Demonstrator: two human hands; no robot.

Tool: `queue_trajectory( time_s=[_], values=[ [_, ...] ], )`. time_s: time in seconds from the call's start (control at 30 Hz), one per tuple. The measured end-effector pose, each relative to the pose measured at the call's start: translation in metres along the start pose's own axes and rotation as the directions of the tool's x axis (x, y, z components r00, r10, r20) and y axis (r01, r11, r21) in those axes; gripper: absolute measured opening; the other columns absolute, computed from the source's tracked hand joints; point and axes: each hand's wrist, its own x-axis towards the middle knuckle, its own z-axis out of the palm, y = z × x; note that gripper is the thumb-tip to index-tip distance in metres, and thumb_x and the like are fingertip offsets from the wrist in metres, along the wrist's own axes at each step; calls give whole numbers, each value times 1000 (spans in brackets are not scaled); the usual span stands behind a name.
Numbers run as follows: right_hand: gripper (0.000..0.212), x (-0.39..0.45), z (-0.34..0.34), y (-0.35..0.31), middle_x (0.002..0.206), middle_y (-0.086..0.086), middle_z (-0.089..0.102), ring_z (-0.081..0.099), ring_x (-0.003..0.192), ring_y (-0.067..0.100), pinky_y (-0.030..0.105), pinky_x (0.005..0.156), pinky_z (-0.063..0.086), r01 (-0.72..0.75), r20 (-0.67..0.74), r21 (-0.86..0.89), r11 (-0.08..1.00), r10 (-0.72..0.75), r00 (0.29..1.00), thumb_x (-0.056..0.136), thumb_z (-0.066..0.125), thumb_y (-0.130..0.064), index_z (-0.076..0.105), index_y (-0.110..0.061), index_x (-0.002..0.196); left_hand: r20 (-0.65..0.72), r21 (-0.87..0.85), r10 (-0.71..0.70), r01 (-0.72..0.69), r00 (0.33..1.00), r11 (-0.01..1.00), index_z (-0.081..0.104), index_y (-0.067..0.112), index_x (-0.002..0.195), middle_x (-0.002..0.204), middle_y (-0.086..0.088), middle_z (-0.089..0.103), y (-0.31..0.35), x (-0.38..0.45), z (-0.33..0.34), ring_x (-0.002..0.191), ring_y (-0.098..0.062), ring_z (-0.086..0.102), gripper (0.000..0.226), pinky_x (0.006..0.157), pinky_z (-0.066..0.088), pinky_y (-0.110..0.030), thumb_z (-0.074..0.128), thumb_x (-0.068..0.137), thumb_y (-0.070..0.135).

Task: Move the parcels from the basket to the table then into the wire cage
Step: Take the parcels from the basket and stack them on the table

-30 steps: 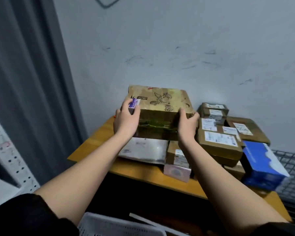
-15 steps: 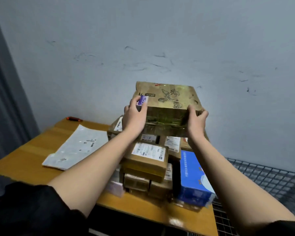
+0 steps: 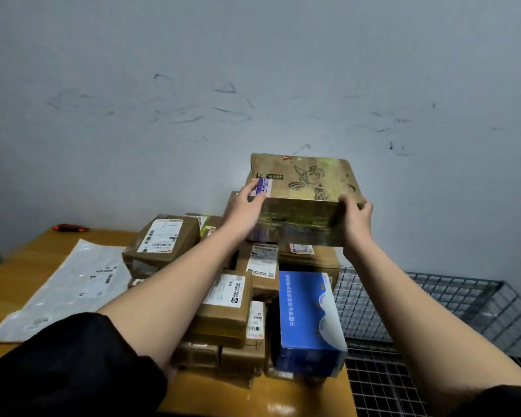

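A large brown taped box with black drawings (image 3: 306, 188) is held up in the air above the pile of parcels. My left hand (image 3: 247, 207) grips its left side, thumb on the top by a purple label. My right hand (image 3: 355, 219) grips its right side. Below it, on the wooden table (image 3: 15, 275), lie several brown labelled parcels (image 3: 163, 240) and a blue box (image 3: 309, 320). The wire cage (image 3: 451, 299) stands to the right of the table. The basket is out of view.
A flat grey mailer bag (image 3: 69, 287) lies on the table's left half. An orange-handled tool (image 3: 69, 227) rests at the far left corner by the scuffed wall. The cage's mesh wall and floor show no parcels in the visible part.
The view has swung right, bringing the wire cage further into sight. Both hands have carried the large box rightwards over the parcel pile, towards the cage side.
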Motion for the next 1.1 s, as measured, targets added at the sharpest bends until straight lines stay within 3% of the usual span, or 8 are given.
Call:
queue_trajectory(
  time_s=[0.17, 0.3, 0.4, 0.47, 0.6, 0.83, 1.0, 1.1],
  values=[
    [50, 26, -10, 2, 128, 5, 47, 49, 109, 23, 45, 98, 46, -15, -38, 5, 1000, 15, 999, 93, 53, -39, 33, -24, 136, 112, -18, -8, 10, 994, 1000, 36, 27, 146, 146, 0, 42, 1, 26, 15, 127, -19, 47, 45, 107, 40, -39, 40, 102, 27],
    [49, 48, -18, 10, 124, 5, 47, 51, 94, 16, 30, 69, 45, -14, -50, 8, 1000, 15, 999, 95, 51, -35, 32, -21, 138, 171, -44, -32, 40, 985, 998, 35, 26, 146, 143, 1, 43, -2, 43, 31, 125, -16, 47, 45, 96, 41, -25, 40, 102, 26],
    [48, 68, -28, 20, 120, 5, 46, 48, 83, 9, 28, 59, 41, -33, -55, 8, 999, 34, 998, 96, 50, -34, 32, -20, 139, 209, -34, -58, 66, 976, 997, 35, 28, 146, 148, -1, 40, -12, 57, 50, 128, -20, 47, 45, 107, 40, -37, 41, 101, 27],
    [48, 82, -36, 28, 122, 5, 46, 50, 89, 13, 31, 65, 46, -50, -54, -3, 999, 50, 997, 96, 50, -35, 32, -21, 138, 233, -11, -78, 83, 969, 996, 34, 29, 147, 151, -2, 36, -20, 65, 65, 133, -22, 42, 46, 111, 35, -42, 41, 101, 29],
    [50, 110, -50, 47, 127, 7, 47, 50, 104, 22, 48, 94, 50, -102, -36, -32, 994, 100, 994, 94, 53, -36, 32, -22, 137, 251, 20, -133, 132, 959, 991, 32, 30, 147, 152, -2, 34, -37, 74, 91, 134, -23, 41, 48, 113, 33, -45, 43, 100, 31],
    [51, 146, -61, 78, 124, 7, 47, 52, 107, 26, 51, 97, 48, -162, 16, -63, 985, 163, 987, 95, 53, -35, 31, -21, 139, 250, 39, -240, 238, 938, 970, 32, 31, 147, 137, 0, 48, -59, 87, 119, 104, -14, 57, 46, 98, 45, -34, 40, 101, 32],
    [50, 158, -59, 97, 125, 7, 48, 52, 110, 26, 50, 98, 47, -179, 37, -73, 981, 182, 983, 94, 55, -33, 32, -20, 138, 234, 10, -281, 287, 931, 958, 35, 31, 146, 131, 0, 50, -75, 92, 123, 104, -14, 58, 45, 97, 47, -36, 41, 101, 32],
    [50, 161, -56, 106, 124, 5, 48, 52, 108, 24, 50, 97, 48, -182, 67, -67, 981, 187, 980, 95, 54, -32, 31, -21, 138, 212, 38, -287, 285, 934, 958, 36, 32, 145, 145, -5, 42, -85, 97, 122, 123, -22, 50, 46, 108, 39, -45, 43, 100, 35]
  ],
)
